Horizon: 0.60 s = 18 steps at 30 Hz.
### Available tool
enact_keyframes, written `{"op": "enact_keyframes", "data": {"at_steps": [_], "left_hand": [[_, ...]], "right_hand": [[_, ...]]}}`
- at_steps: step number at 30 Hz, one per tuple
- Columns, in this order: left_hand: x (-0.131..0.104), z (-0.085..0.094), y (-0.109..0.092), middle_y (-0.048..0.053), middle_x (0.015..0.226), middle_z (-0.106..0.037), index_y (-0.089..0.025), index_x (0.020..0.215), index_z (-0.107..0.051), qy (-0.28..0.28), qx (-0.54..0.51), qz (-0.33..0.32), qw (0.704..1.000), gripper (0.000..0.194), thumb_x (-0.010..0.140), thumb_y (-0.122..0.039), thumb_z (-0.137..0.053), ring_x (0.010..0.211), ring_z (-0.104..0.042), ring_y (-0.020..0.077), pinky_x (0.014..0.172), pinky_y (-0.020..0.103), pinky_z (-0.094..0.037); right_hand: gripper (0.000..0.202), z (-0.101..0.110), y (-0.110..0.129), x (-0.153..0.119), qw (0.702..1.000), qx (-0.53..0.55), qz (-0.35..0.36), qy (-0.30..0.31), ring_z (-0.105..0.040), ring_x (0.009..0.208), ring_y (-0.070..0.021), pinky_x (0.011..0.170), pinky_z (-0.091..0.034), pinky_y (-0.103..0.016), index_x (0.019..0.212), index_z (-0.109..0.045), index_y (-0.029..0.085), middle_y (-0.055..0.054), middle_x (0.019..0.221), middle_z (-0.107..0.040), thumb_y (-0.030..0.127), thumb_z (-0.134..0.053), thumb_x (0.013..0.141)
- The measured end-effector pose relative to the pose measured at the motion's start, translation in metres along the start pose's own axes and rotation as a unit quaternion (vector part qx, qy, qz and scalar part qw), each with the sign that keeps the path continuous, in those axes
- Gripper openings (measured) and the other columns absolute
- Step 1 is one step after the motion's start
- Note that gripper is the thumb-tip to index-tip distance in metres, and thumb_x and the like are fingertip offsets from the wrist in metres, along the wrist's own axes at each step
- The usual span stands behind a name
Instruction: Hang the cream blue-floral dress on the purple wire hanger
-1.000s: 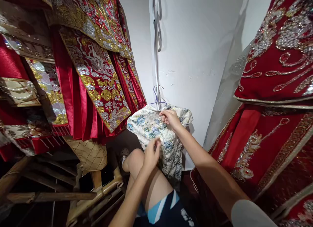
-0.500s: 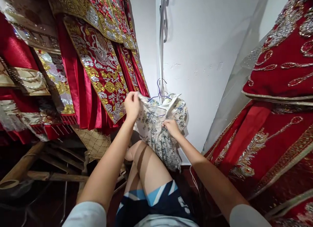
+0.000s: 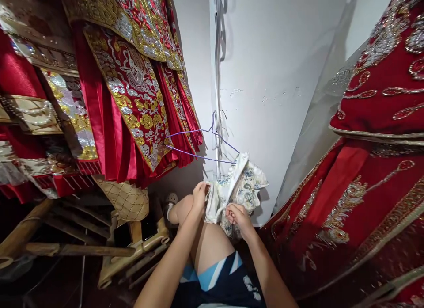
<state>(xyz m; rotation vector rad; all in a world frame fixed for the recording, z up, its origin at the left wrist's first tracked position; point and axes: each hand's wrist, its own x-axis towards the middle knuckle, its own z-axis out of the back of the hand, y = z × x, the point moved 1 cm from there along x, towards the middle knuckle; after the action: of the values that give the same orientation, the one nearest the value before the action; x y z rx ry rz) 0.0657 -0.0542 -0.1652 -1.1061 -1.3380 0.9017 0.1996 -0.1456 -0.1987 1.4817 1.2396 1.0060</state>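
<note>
The left hand (image 3: 199,196) pinches the white lining edge of a floral brocade garment (image 3: 243,184), and the right hand (image 3: 238,216) grips its bunched lower fabric. The garment hangs crumpled, long axis sloping down from the right end of a thin purple wire hanger (image 3: 202,144), apparently half slipped off. Stiff red embroidered robes (image 3: 132,91) hang left.
</note>
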Motion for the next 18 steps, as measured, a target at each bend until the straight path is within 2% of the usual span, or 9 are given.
{"op": "enact_keyframes", "data": {"at_steps": [3, 5, 7, 10, 12, 14, 16, 17, 18], "left_hand": [[-0.008, -0.017, -0.026, 0.001, 0.077, -0.059, -0.018, 0.079, -0.059, 0.030, -0.034, -0.032, 0.998, 0.045, 0.089, -0.062, -0.055, 0.075, -0.057, 0.0149, 0.073, 0.027, -0.048], [-0.019, -0.029, -0.051, 0.002, 0.079, -0.060, -0.017, 0.080, -0.063, 0.096, -0.025, -0.056, 0.993, 0.042, 0.086, -0.058, -0.062, 0.077, -0.057, 0.0159, 0.075, 0.028, -0.047], [-0.035, -0.041, -0.077, 0.003, 0.080, -0.061, -0.017, 0.080, -0.067, 0.209, 0.046, -0.109, 0.971, 0.035, 0.089, -0.050, -0.062, 0.080, -0.057, 0.0178, 0.078, 0.029, -0.046], [-0.058, -0.047, -0.110, 0.006, 0.088, -0.066, -0.019, 0.088, -0.071, 0.337, 0.159, -0.207, 0.905, 0.029, 0.098, -0.039, -0.053, 0.090, -0.059, 0.0211, 0.088, 0.033, -0.045], [-0.062, -0.043, -0.127, 0.008, 0.100, -0.069, -0.021, 0.099, -0.072, 0.344, 0.147, -0.232, 0.898, 0.026, 0.100, -0.036, -0.052, 0.100, -0.061, 0.0224, 0.094, 0.034, -0.044], [-0.054, -0.034, -0.139, 0.008, 0.114, -0.068, -0.022, 0.114, -0.069, 0.295, 0.113, -0.247, 0.916, 0.027, 0.100, -0.037, -0.052, 0.109, -0.061, 0.0227, 0.099, 0.034, -0.044], [-0.039, -0.025, -0.145, 0.009, 0.125, -0.064, -0.023, 0.127, -0.062, 0.234, 0.097, -0.261, 0.932, 0.034, 0.100, -0.041, -0.052, 0.119, -0.057, 0.0233, 0.104, 0.035, -0.041], [-0.032, -0.021, -0.144, 0.009, 0.128, -0.062, -0.024, 0.130, -0.060, 0.232, 0.096, -0.256, 0.933, 0.038, 0.100, -0.045, -0.049, 0.122, -0.055, 0.0238, 0.106, 0.036, -0.040], [-0.027, -0.018, -0.140, 0.009, 0.128, -0.063, -0.023, 0.130, -0.059, 0.255, 0.096, -0.237, 0.933, 0.042, 0.102, -0.050, -0.044, 0.122, -0.055, 0.0244, 0.107, 0.037, -0.040]], "right_hand": [[0.032, 0.015, 0.010, 0.007, 0.998, -0.009, 0.027, -0.050, -0.049, 0.053, -0.0140, 0.050, -0.038, -0.025, 0.059, -0.058, 0.022, 0.002, 0.054, -0.054, 0.050, -0.068, 0.072], [0.038, 0.017, 0.027, 0.015, 0.997, -0.004, 0.041, -0.060, -0.060, 0.070, -0.0193, 0.063, -0.048, -0.029, 0.072, -0.064, 0.023, -0.002, 0.069, -0.064, 0.059, -0.061, 0.079], [0.048, 0.015, 0.048, 0.022, 1.000, 0.010, 0.017, -0.009, -0.065, 0.084, -0.0241, 0.073, -0.051, -0.033, 0.083, -0.068, 0.022, -0.006, 0.080, -0.069, 0.067, -0.051, 0.084], [0.054, 0.016, 0.081, 0.027, 0.994, 0.016, -0.037, 0.106, -0.066, 0.093, -0.0286, 0.077, -0.053, -0.038, 0.091, -0.068, 0.021, -0.009, 0.085, -0.070, 0.070, -0.047, 0.085], [0.044, 0.020, 0.099, 0.025, 0.990, 0.007, -0.032, 0.135, -0.065, 0.098, -0.0283, 0.081, -0.053, -0.038, 0.096, -0.068, 0.022, -0.008, 0.091, -0.070, 0.063, -0.059, 0.082], [0.034, 0.020, 0.112, 0.021, 0.987, -0.012, -0.029, 0.161, -0.065, 0.102, -0.0265, 0.085, -0.053, -0.036, 0.101, -0.067, 0.024, -0.005, 0.099, -0.071, 0.048, -0.070, 0.076], [0.029, 0.014, 0.124, 0.018, 0.978, -0.031, -0.044, 0.201, -0.067, 0.095, -0.0249, 0.082, -0.054, -0.035, 0.099, -0.067, 0.025, -0.004, 0.098, -0.072, 0.036, -0.074, 0.073], [0.027, 0.009, 0.131, 0.017, 0.972, -0.039, -0.056, 0.223, -0.067, 0.089, -0.0239, 0.078, -0.055, -0.034, 0.096, -0.068, 0.023, -0.004, 0.093, -0.072, 0.032, -0.076, 0.071], [0.026, 0.003, 0.140, 0.016, 0.964, -0.047, -0.071, 0.251, -0.068, 0.082, -0.0223, 0.075, -0.055, -0.033, 0.092, -0.068, 0.022, -0.004, 0.087, -0.072, 0.030, -0.077, 0.070]]}}
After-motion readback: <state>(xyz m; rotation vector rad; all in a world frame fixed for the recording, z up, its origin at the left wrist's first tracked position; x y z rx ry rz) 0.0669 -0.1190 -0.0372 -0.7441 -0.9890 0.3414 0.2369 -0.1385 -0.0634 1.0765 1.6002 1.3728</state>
